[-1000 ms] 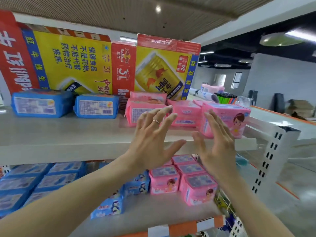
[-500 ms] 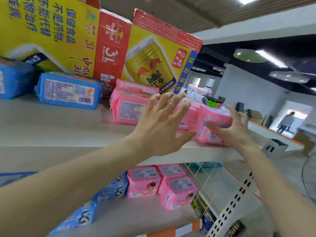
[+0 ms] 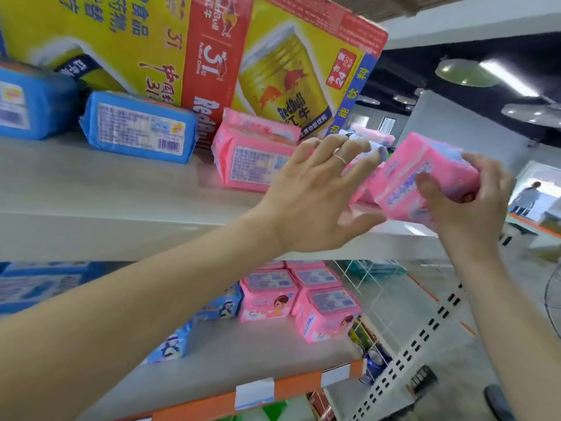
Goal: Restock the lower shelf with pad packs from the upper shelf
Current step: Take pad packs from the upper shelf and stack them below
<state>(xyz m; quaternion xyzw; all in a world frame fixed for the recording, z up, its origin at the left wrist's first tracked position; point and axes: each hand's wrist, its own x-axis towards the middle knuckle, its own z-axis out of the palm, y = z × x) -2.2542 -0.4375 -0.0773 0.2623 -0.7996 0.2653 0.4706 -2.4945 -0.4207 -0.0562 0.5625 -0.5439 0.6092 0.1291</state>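
The pale upper shelf (image 3: 91, 189) carries blue packs (image 3: 136, 126) in front of yellow-and-red drink cartons (image 3: 273, 56). The lower shelf (image 3: 243, 354) holds pink packs (image 3: 303, 299) at its right end. Beyond is an open room with ceiling lights (image 3: 507, 77). The right hand (image 3: 473, 208) grips a tilted pink pad pack (image 3: 425, 177) at the upper shelf's right end, thumb on its face, fingers curled round the far side. The left hand (image 3: 312, 202) hovers just beside it, fingers spread.
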